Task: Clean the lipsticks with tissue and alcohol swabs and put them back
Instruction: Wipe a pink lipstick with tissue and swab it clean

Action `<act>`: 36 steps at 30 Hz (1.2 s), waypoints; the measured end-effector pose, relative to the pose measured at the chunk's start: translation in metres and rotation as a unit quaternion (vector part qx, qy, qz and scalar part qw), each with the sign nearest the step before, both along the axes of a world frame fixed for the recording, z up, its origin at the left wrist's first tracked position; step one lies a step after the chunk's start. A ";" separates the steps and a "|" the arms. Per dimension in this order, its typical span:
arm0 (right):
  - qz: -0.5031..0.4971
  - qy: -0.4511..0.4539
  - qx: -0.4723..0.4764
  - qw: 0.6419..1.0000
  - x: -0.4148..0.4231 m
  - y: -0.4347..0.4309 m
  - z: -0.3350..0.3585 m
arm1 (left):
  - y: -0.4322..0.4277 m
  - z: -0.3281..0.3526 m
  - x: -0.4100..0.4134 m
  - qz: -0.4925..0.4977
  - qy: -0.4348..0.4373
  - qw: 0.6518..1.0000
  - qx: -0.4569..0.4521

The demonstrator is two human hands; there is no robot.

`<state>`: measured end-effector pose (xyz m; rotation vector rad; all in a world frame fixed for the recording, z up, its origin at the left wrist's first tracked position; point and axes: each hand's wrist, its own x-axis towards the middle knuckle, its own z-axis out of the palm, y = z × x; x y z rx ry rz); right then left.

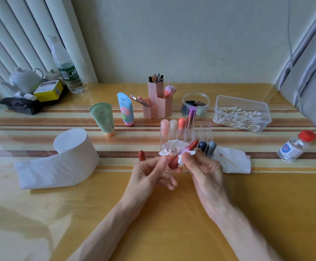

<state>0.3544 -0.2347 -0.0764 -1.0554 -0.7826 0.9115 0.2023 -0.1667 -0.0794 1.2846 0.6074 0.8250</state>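
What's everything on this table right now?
Open lipstick: 1, red, between both hands.
Crumpled tissue: 1, white stained red, around lipstick.
Cap: 1, red, left of hands.
Stored lipsticks: 6, mixed colours, clear organizer.
Tissue roll: 1, white, left.
Flat tissue: 1, white, right, under swab.
Alcohol bottle: 1, clear, red-capped, far right.
Swab box: 1, clear, back right.
Tubes: 2, green, blue, back.
Brush holder: 1, pink, back.
Jar: 1, clear, back.
Left hand: fingers grip lipstick.
Right hand: fingers pinch crumpled tissue.

One head-worn wide-angle view: faces forward and down, close over table (266, 194), wall (191, 34) beyond.
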 end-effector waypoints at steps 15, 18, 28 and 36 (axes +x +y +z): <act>0.000 0.000 0.000 1.000 0.001 0.002 -0.005 | 0.000 0.000 0.000 0.004 0.018 1.000 0.011; 0.002 -0.004 -0.004 1.000 0.001 0.001 -0.006 | 0.001 0.000 -0.001 -0.008 0.016 1.000 0.009; 0.001 -0.006 -0.005 1.000 0.002 0.002 -0.007 | 0.002 0.000 -0.002 -0.029 0.013 0.999 -0.019; -0.002 0.008 -0.003 1.000 0.000 0.003 -0.005 | 0.002 -0.007 -0.001 0.064 0.046 0.995 0.064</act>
